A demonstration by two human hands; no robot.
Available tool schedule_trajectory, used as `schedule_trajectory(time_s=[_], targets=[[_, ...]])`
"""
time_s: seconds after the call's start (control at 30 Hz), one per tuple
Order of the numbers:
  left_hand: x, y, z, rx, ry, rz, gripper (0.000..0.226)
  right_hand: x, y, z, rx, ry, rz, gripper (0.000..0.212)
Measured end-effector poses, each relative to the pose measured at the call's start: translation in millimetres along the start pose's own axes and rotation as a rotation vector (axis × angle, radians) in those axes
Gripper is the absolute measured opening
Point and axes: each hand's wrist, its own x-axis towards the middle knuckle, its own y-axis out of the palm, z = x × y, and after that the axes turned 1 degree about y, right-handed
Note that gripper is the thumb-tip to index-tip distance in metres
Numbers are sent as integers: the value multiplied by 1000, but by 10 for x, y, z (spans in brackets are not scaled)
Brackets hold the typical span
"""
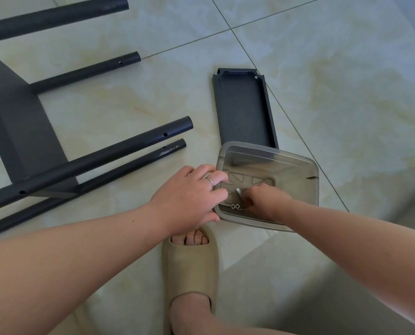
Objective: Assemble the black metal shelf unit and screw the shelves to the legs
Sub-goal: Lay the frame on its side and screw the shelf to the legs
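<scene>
The partly built black shelf unit (15,122) lies on its side at the left, with its tube legs (129,147) pointing right across the floor. A loose black shelf (244,110) lies upside down behind a translucent grey plastic box (296,175). My left hand (189,199) grips the box's left rim, fingers curled over the edge. My right hand (262,201) reaches down inside the box, fingers bunched around a small white part (238,191). Two small metal screws (235,206) lie on the box bottom beside that hand.
The floor is pale glossy tile with dark grout lines. My foot in a beige slipper (192,264) stands right below the box, between my arms. Open tile lies to the right and behind the loose shelf.
</scene>
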Motion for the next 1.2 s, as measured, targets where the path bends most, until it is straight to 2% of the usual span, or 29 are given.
schedule_trajectory(time_s=[0.07,0.17,0.3,0.4,0.47,0.63,0.83,1.0,1.1,1.2], targets=[[-6,1,-7,8,-4,1,35,14,-22,20,-5,14,53,4],[-8,12,-16,8,-8,-5,35,33,-84,48,-1,21,119,9],[15,43,-40,3,-23,9,38,-44,-199,82,117,76,112,19],[3,28,-81,-20,-53,24,45,-159,-333,116,271,81,23,7],[-40,-26,-80,-36,-92,18,50,-251,-478,180,306,47,-90,16],[-281,-396,146,-32,-218,-85,35,-548,-946,579,470,-47,-280,16],[-865,-884,559,-63,-466,-273,12,-884,-1402,1356,608,-249,-440,15],[-1449,-944,876,-185,-766,-470,14,-940,-1489,2092,683,-374,-437,17],[-1752,-862,1093,-273,-954,-496,15,-891,-1436,2459,706,-422,-391,14],[-1993,-752,1292,-469,-1120,-432,17,-827,-1333,2708,760,-475,-319,13]])
